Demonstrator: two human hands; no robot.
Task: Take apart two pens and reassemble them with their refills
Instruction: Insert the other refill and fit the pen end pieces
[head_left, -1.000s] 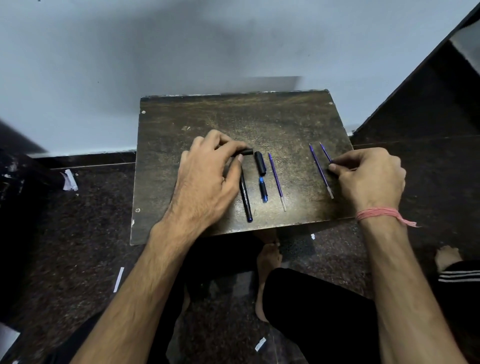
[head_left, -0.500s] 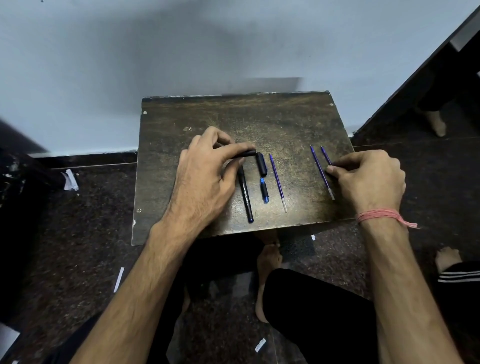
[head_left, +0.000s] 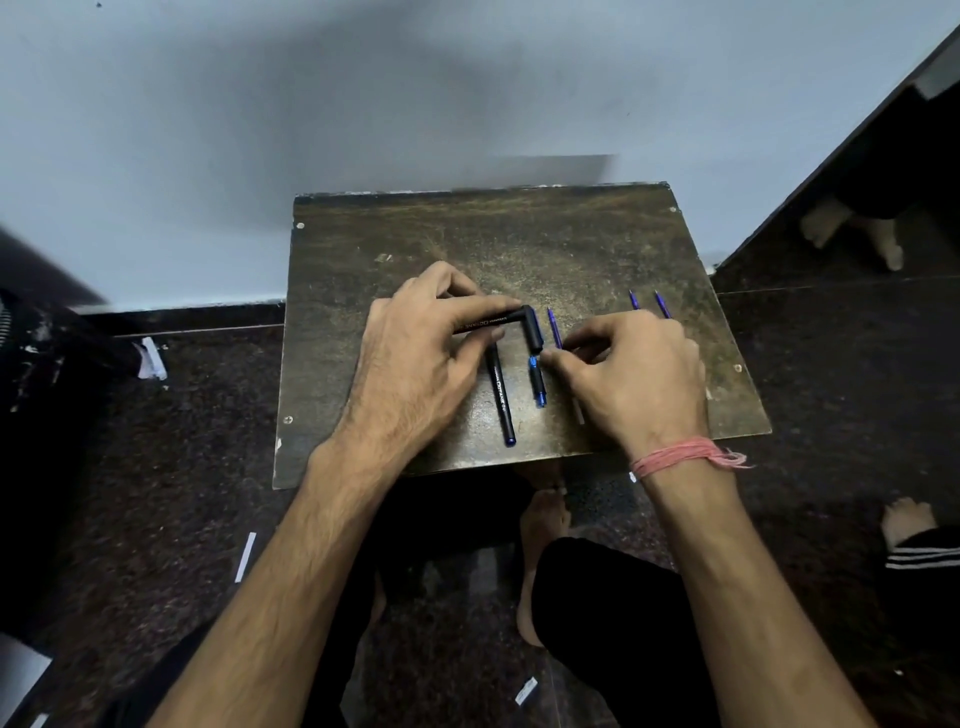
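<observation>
Two hands at work over loose pen parts on the small board.

My left hand (head_left: 415, 358) is closed around a black pen barrel (head_left: 485, 323), held sideways just above the board (head_left: 395, 234). My right hand (head_left: 631, 371) is curled, fingertips (head_left: 549, 357) touching the short blue tip piece (head_left: 536, 382) below the black cap (head_left: 534, 328); I cannot tell if it grips it yet. Another barrel (head_left: 503, 397) lies beside it. Thin refills (head_left: 555, 328) lie near. A small bump from my knuckles could roll them off the edge.

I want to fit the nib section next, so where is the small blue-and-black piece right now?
In the head view the blue-and-black piece lies near the board's middle, between the loose black barrel and the right hand, just below the black cap.
</observation>
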